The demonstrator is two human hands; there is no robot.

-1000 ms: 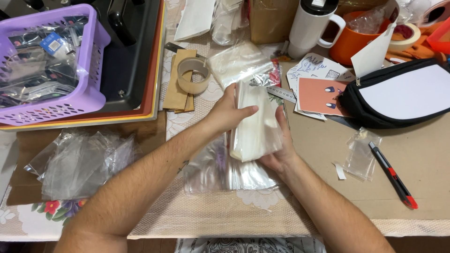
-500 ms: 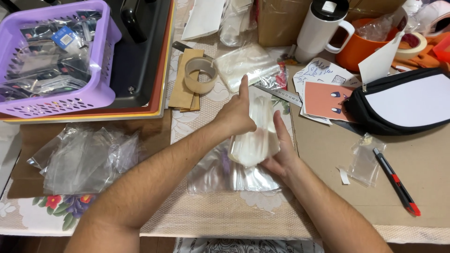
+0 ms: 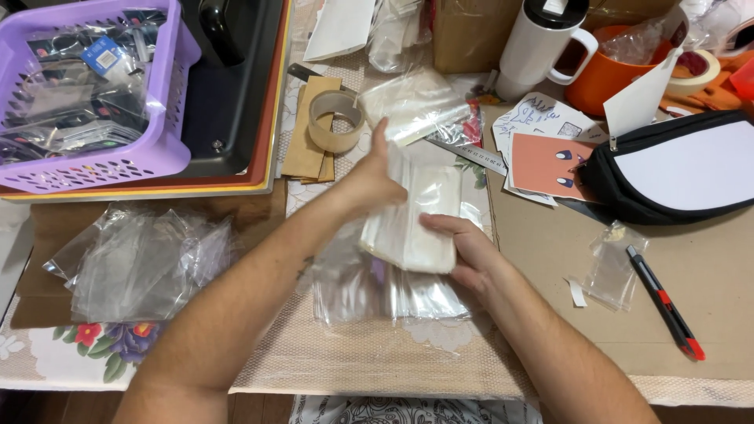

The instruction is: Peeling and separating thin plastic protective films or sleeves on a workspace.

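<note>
A thick stack of clear plastic bags [image 3: 416, 216] is held between both hands over the middle of the table. My left hand [image 3: 371, 179] grips its left edge, thumb pointing up. Against the stack's lower right corner presses my right hand [image 3: 463, 250], fingers lying across the front. Under the stack lies a flat pile of shiny clear bags [image 3: 393, 290] on the woven mat. Another clear bag [image 3: 412, 106] rests just beyond the hands, beside a roll of tape [image 3: 335, 120].
A purple basket [image 3: 169, 145] of packaged items sits at the far left on a dark tray. Loose clear bags [image 3: 141, 255] lie at the left. A black pouch [image 3: 675, 169], a red-black utility knife [image 3: 666, 302], a white tumbler [image 3: 542, 43] and an orange mug [image 3: 605, 74] stand at the right.
Both hands turned the stack slightly, its lower end moving toward my right hand. My left thumb has lifted upward.
</note>
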